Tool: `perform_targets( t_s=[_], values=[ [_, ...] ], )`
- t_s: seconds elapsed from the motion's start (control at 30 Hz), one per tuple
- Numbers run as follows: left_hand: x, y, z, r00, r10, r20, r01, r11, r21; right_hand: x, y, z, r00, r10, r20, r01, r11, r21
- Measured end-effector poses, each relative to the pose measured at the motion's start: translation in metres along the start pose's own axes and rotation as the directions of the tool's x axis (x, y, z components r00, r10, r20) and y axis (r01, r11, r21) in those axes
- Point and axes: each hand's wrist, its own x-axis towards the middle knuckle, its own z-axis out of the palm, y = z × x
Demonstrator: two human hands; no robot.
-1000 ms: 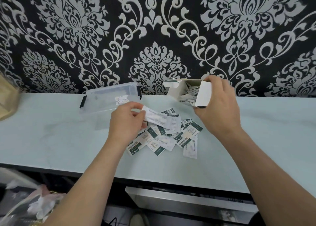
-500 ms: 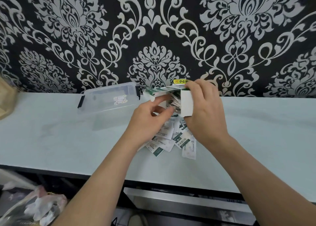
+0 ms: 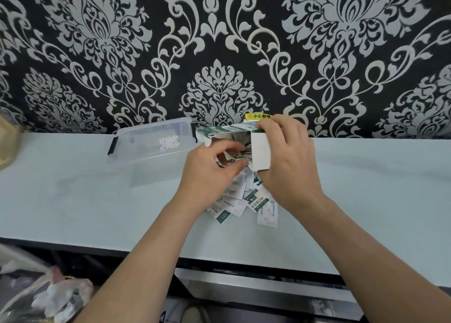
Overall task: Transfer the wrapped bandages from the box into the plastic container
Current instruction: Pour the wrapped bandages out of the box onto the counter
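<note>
My right hand [image 3: 288, 161] grips a small green and white cardboard box [image 3: 260, 151], held above the table with its open end turned left. Wrapped bandages [image 3: 241, 149] show inside the opening. My left hand [image 3: 210, 173] reaches into that opening, thumb and fingers curled round some of the bandages at the mouth. A heap of several wrapped bandages [image 3: 244, 200] lies on the table beneath both hands. The clear plastic container [image 3: 151, 143], with black clips and a small sticker, stands against the wall left of the box.
The pale table top [image 3: 73, 195] runs along a black and silver patterned wall. A brown bag [image 3: 7, 146] shows at the far left edge. Below the table's front edge lie a crumpled plastic bag [image 3: 48, 300] and a grey shelf [image 3: 268, 288].
One second ago my left hand held a wrapped bandage over the heap. It then moved up to the box opening, while my right hand brought the box left and turned it.
</note>
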Motion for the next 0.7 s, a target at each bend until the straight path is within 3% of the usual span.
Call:
perform_targets(
  t_s=[0.13, 0.37, 0.43, 0.57, 0.7],
  values=[
    [0.0, 0.002, 0.002, 1.0, 0.018, -0.005, -0.018, 1.0, 0.002, -0.001, -0.004, 0.0, 0.999, -0.043, -0.004, 0.043, 0.999, -0.009],
    [0.002, -0.005, 0.003, 0.974, 0.164, -0.154, -0.149, 0.983, 0.104, -0.003, 0.001, 0.001, 1.0, -0.025, 0.007, 0.025, 1.0, -0.012],
    [0.002, -0.006, -0.004, 0.984, 0.093, -0.152, -0.089, 0.995, 0.033, -0.003, 0.009, 0.001, 1.0, 0.022, 0.02, -0.021, 0.999, -0.036],
    [0.004, -0.006, -0.017, 0.976, -0.204, -0.077, 0.178, 0.949, -0.26, -0.003, 0.015, 0.001, 0.996, 0.083, 0.015, -0.082, 0.994, -0.072],
    [0.003, -0.01, -0.027, 0.94, -0.339, 0.029, 0.332, 0.895, -0.296, -0.002, 0.018, 0.004, 0.995, 0.1, -0.011, -0.101, 0.988, -0.116]
  ],
)
